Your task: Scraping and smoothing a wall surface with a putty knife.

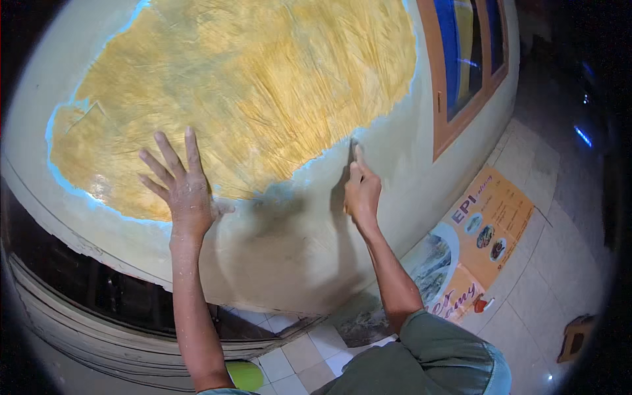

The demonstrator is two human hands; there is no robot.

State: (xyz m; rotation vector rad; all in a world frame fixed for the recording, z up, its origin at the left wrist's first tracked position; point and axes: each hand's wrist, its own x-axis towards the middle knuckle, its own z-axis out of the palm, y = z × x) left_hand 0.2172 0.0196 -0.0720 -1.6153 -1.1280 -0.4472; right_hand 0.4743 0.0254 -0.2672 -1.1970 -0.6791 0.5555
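A pale wall (401, 151) carries a large patch of wrinkled golden-yellow covering (276, 85), its ragged outline edged in bright blue. My left hand (187, 197) lies flat against the lower left part of this patch, fingers spread and dusty, with nothing in it. Farther right, my right hand (362, 191) is closed, its index finger stretched up along a small dark blade-like tool (354, 142). The tool's tip touches the patch's lower right border. Most of the tool is hidden by the fingers, so its exact kind does not show.
A brown-framed window (440, 128) is set in the wall at upper right. An orange and white banner with food pictures (510, 214) lies on the tiled floor (546, 270). Below the wall are a dark recess (85, 237), a green round object (245, 375) and a brown object (577, 337).
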